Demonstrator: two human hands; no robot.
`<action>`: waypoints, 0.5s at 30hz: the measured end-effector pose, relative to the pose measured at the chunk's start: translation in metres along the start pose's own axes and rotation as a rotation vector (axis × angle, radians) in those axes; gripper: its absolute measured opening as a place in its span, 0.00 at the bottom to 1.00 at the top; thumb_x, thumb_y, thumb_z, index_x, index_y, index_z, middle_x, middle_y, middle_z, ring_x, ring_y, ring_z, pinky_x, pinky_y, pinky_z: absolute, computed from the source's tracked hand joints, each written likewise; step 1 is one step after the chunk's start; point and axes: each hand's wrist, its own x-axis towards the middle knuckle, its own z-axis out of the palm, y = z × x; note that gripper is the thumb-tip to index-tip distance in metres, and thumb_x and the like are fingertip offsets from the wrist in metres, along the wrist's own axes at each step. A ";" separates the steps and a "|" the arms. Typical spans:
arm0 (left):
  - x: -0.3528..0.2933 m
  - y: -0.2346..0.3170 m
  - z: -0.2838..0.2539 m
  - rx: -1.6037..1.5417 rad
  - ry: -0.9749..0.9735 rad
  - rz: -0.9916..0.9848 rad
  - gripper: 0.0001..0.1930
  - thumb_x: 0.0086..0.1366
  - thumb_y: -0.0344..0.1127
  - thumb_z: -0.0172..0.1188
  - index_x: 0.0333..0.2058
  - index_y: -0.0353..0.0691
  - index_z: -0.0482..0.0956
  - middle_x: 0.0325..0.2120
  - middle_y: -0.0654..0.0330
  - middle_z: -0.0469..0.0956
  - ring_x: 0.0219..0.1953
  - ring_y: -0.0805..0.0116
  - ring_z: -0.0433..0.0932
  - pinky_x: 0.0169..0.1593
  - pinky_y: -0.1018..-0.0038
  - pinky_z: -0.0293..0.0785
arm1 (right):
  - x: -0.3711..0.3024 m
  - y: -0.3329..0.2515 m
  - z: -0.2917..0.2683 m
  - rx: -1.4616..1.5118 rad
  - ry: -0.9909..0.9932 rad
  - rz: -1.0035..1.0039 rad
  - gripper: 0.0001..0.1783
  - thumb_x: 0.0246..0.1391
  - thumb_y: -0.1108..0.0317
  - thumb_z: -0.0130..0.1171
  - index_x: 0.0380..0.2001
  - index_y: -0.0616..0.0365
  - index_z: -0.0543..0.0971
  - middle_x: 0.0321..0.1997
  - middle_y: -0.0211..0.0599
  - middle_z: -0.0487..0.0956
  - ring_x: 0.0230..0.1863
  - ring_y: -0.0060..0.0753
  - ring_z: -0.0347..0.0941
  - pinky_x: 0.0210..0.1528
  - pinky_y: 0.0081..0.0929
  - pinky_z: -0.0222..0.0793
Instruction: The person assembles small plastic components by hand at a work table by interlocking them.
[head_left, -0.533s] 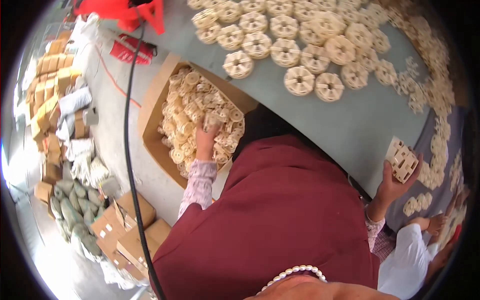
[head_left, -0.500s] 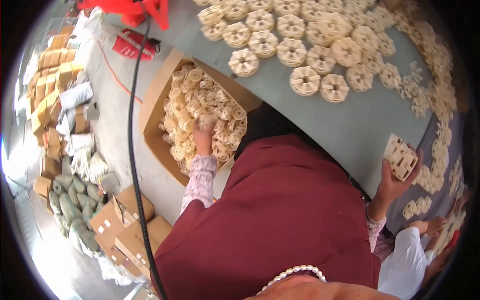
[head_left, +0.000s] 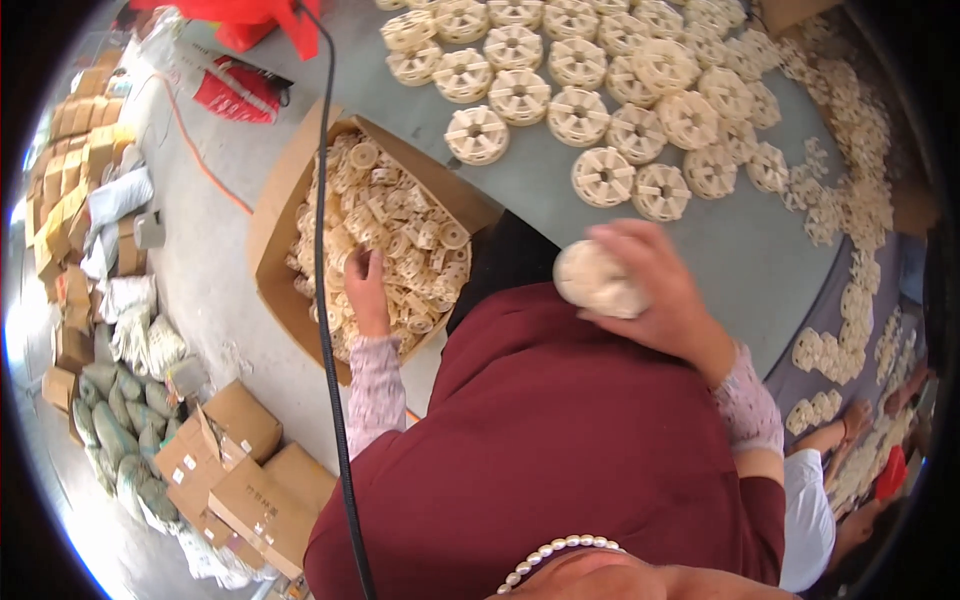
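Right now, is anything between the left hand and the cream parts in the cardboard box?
Nothing visible. The left hand already rests on the loose cream parts in the open cardboard box; a black cable passes just beside it.

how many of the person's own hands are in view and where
2. The left hand is down in the open cardboard box among loose cream parts; the right hand holds a round cream part by the grey table. Neither is hidden.
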 end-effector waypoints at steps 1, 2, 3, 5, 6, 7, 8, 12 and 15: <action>-0.033 0.058 0.028 -0.321 -0.313 -0.096 0.47 0.66 0.53 0.73 0.73 0.33 0.62 0.59 0.48 0.76 0.58 0.53 0.79 0.61 0.60 0.78 | 0.013 -0.009 0.008 0.067 -0.087 0.004 0.40 0.51 0.70 0.76 0.69 0.48 0.75 0.59 0.42 0.78 0.59 0.45 0.79 0.60 0.38 0.78; -0.066 0.098 0.048 -0.448 -0.537 -0.114 0.48 0.68 0.56 0.70 0.75 0.36 0.59 0.63 0.49 0.74 0.61 0.56 0.77 0.62 0.61 0.77 | 0.022 -0.008 0.020 -0.049 -0.136 -0.118 0.43 0.50 0.70 0.76 0.71 0.46 0.73 0.61 0.42 0.78 0.61 0.45 0.78 0.59 0.36 0.78; -0.089 0.129 0.067 -0.577 -0.773 -0.126 0.48 0.69 0.59 0.67 0.77 0.38 0.56 0.66 0.50 0.72 0.63 0.58 0.76 0.64 0.62 0.76 | 0.030 -0.003 0.035 -0.175 -0.181 -0.236 0.47 0.48 0.69 0.76 0.73 0.44 0.71 0.63 0.42 0.77 0.63 0.45 0.77 0.59 0.35 0.78; -0.126 0.165 0.088 -0.699 -0.923 -0.018 0.50 0.70 0.60 0.64 0.79 0.39 0.50 0.70 0.51 0.66 0.68 0.57 0.73 0.66 0.62 0.75 | 0.047 -0.002 0.066 -0.232 -0.230 -0.371 0.46 0.48 0.67 0.75 0.73 0.43 0.72 0.65 0.41 0.76 0.62 0.45 0.77 0.60 0.37 0.78; -0.129 0.166 0.096 -0.603 -0.766 -0.273 0.47 0.69 0.57 0.65 0.77 0.40 0.55 0.70 0.50 0.68 0.69 0.54 0.72 0.68 0.57 0.75 | 0.053 -0.006 0.074 -0.249 -0.228 -0.366 0.46 0.48 0.67 0.75 0.73 0.43 0.72 0.65 0.41 0.76 0.62 0.45 0.77 0.60 0.37 0.78; -0.127 0.158 0.094 -0.604 -0.781 -0.269 0.47 0.69 0.57 0.65 0.77 0.40 0.55 0.70 0.50 0.68 0.69 0.54 0.72 0.68 0.57 0.75 | 0.056 -0.009 0.081 -0.212 -0.280 -0.302 0.45 0.48 0.66 0.75 0.72 0.43 0.73 0.65 0.41 0.76 0.62 0.45 0.77 0.61 0.38 0.77; -0.120 0.141 0.086 -0.665 -0.771 -0.346 0.45 0.69 0.55 0.65 0.76 0.41 0.57 0.70 0.50 0.69 0.69 0.53 0.73 0.68 0.55 0.75 | 0.056 -0.009 0.081 -0.174 -0.329 -0.234 0.45 0.48 0.65 0.76 0.72 0.44 0.73 0.66 0.40 0.76 0.62 0.44 0.77 0.62 0.39 0.76; -0.050 0.020 0.024 -0.684 -0.365 -0.381 0.32 0.69 0.50 0.67 0.67 0.46 0.73 0.61 0.58 0.79 0.62 0.55 0.78 0.60 0.54 0.79 | 0.038 0.007 0.023 -0.095 0.071 -0.284 0.35 0.49 0.70 0.71 0.63 0.51 0.77 0.64 0.40 0.76 0.59 0.51 0.76 0.64 0.45 0.72; -0.013 -0.035 -0.039 -0.300 0.142 -0.354 0.35 0.65 0.52 0.73 0.66 0.44 0.74 0.57 0.56 0.79 0.57 0.60 0.78 0.53 0.56 0.80 | -0.004 0.065 -0.029 -0.495 0.503 0.026 0.30 0.48 0.71 0.73 0.57 0.57 0.78 0.62 0.44 0.76 0.60 0.54 0.74 0.65 0.46 0.71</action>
